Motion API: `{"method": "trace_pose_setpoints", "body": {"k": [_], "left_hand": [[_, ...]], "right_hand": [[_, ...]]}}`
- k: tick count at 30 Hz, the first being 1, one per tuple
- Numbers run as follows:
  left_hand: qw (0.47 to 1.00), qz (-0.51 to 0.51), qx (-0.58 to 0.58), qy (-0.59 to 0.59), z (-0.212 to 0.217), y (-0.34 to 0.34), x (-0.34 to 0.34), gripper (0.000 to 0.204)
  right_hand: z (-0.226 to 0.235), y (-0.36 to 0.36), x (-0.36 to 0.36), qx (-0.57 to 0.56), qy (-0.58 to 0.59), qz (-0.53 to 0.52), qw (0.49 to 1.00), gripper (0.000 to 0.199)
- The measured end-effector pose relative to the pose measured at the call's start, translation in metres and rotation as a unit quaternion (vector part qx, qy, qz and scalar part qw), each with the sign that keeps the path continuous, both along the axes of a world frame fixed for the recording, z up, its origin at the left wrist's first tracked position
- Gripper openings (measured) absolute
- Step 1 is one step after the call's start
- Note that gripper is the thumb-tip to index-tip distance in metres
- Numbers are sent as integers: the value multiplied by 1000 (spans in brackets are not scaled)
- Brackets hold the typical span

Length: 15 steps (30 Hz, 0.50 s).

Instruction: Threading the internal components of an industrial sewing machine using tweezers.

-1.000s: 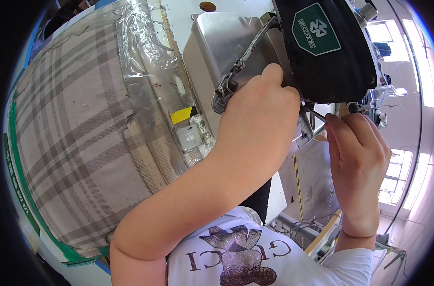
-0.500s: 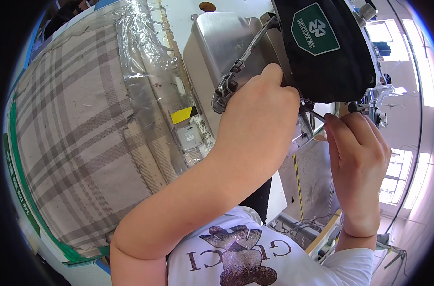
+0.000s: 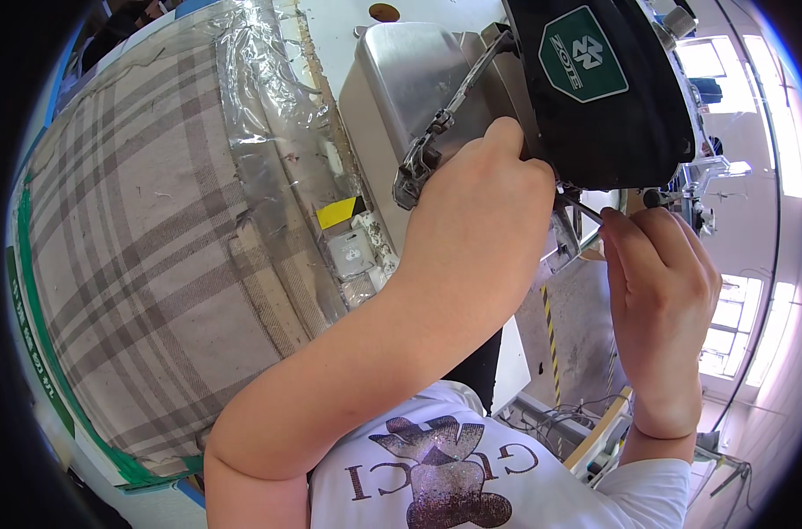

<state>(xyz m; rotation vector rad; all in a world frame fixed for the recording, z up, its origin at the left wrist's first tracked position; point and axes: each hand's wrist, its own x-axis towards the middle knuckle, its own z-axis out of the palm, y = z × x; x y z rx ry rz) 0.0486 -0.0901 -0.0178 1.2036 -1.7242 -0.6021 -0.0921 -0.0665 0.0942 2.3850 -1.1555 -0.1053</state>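
Observation:
A black sewing machine head [image 3: 608, 115] with a green badge fills the upper right. Beneath its lower left edge reaches my left hand [image 3: 498, 185], its back toward me; the fingers curl out of sight behind the knuckles, so any grip is hidden. Beside the lower edge of the head, my right hand [image 3: 665, 273] pinches a thin dark metal rod-like tool [image 3: 581, 209] between thumb and forefinger. The tool's far end runs in under the machine, next to my left hand. A hinged metal arm [image 3: 449, 115] slants down from the machine to my left hand.
Left of the machine's rounded metal cover [image 3: 418, 66] lies a plaid-cloth-covered surface [image 3: 136, 238] edged with clear plastic. A small pale case [image 3: 350, 254] and a yellow tag [image 3: 337, 212] lie near my left forearm. Yellow-black floor tape [image 3: 551, 344] shows below.

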Motion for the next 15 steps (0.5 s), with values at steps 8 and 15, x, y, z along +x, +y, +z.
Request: {"method": "trace_pose_setpoints", "body": {"k": [8, 15], "left_hand": [[1000, -1, 0, 0, 0, -1, -1, 9], [999, 27, 8, -16, 2, -2, -5, 6]], "right_hand": [[-1, 0, -1, -8, -9, -1, 1000, 23], [-2, -1, -2, -9, -19, 2, 1000, 21]]}}
